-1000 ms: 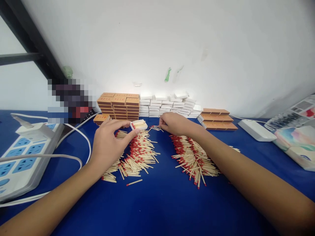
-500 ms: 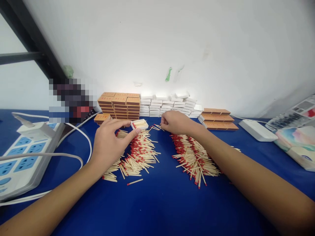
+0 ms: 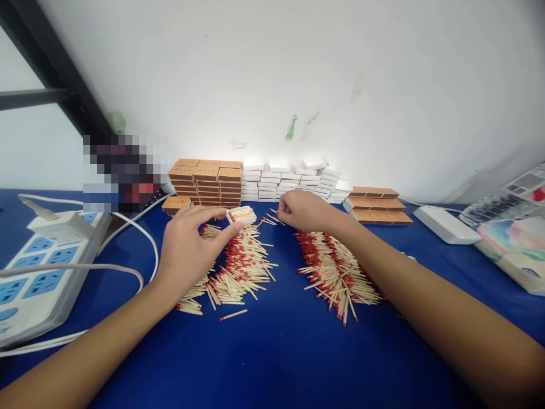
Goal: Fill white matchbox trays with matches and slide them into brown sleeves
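Between the thumb and fingers of my left hand (image 3: 191, 241) is a white matchbox tray (image 3: 251, 218), tilted toward me, with red-tipped matches in it. My right hand (image 3: 304, 209) is closed in a pinch, and a matchstick (image 3: 275, 211) sticks out to the left of its fingertips. A few loose matches (image 3: 267, 220) lie on the blue table just below that. Under my left hand spreads a large heap of matches (image 3: 242, 261). A second heap of matches (image 3: 336, 272) lies below my right forearm.
Brown matchboxes (image 3: 206, 182) are stacked at the back left, with white trays (image 3: 272, 184) beside them. More brown matchboxes (image 3: 378, 205) stand to the right. A power strip (image 3: 63, 250) with cables is at the left; a white adapter (image 3: 445, 224) and a tissue pack (image 3: 515, 250) are at the right.
A matchstick now shows at my right fingertips, and the loose matches there have shifted slightly. My left hand keeps the tray in the same place.
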Available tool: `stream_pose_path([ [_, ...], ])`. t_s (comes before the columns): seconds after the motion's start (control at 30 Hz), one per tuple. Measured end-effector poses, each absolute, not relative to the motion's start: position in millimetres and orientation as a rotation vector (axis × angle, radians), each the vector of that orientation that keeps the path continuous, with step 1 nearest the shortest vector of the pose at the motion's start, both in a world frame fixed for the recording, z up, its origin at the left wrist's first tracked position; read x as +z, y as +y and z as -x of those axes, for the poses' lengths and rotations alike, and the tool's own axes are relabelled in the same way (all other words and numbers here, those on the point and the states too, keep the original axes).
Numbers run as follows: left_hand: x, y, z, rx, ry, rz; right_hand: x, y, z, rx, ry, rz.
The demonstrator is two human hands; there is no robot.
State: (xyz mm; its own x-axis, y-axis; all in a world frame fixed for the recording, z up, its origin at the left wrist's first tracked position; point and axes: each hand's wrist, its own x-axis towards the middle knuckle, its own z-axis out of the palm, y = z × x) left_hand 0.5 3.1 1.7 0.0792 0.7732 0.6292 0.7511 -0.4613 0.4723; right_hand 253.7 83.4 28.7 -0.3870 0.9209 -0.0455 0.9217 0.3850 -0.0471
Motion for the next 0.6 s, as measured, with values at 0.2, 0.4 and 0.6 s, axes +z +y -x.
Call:
stream_pose_path([
  [0.2, 1.0, 3.3, -0.1, 1.358, 1.628, -2.301, 35.1, 79.6, -254.9, -0.136, 2.533, -1.709],
  [0.4, 1.7, 3.7, 0.6, 1.347, 1.635, -2.307, 35.6, 79.0, -255.3, -0.155, 2.528, -1.658],
  [0.6, 1.3, 3.1, -0.3, 1.354, 1.625, -2.303, 36.1, 76.7, -253.6, -0.104, 2.511, -1.642],
])
